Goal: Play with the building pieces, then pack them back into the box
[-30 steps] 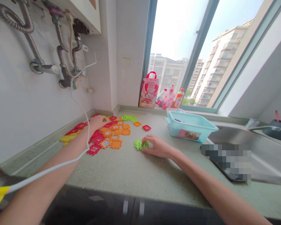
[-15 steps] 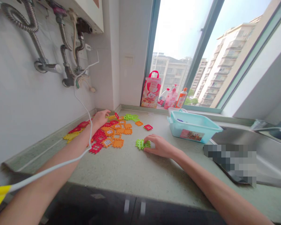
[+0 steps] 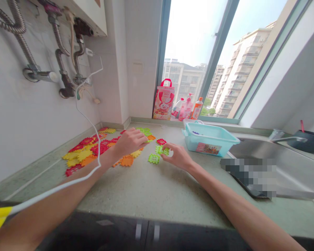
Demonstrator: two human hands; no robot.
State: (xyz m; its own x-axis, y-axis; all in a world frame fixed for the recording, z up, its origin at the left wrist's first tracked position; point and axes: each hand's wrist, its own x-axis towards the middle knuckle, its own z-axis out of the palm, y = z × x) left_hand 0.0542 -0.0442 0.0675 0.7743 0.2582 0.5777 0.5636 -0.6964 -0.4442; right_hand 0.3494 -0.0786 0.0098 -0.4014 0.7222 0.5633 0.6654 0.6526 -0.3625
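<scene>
My right hand (image 3: 180, 157) is closed, thumb and fingers curled at a bright green interlocking plastic tile (image 3: 160, 150) on the counter. Another green tile (image 3: 154, 159) lies flat just left of its thumb. My left hand (image 3: 132, 142) reaches over the loose tiles, fingers pinched together and pointing right. A sliver of green shows at its fingertips; most of that piece is hidden. Under and behind my left forearm spread red tiles (image 3: 87, 141), yellow tiles (image 3: 84, 154) and orange tiles (image 3: 126, 160). A single red tile (image 3: 161, 141) sits beyond my right fingers.
A light-blue plastic bin (image 3: 211, 137) with something purple inside stands at the back right, beside the steel sink (image 3: 272, 157). A white cable (image 3: 90, 173) hangs across my left forearm. Bottles (image 3: 185, 111) and a pink bag (image 3: 164, 103) line the windowsill. A pixelated dark object (image 3: 248, 177) lies by the sink.
My left hand has moved right from the back-left tiles toward my right hand. Near my right hand, two separate green tiles now show. The view has turned slightly right.
</scene>
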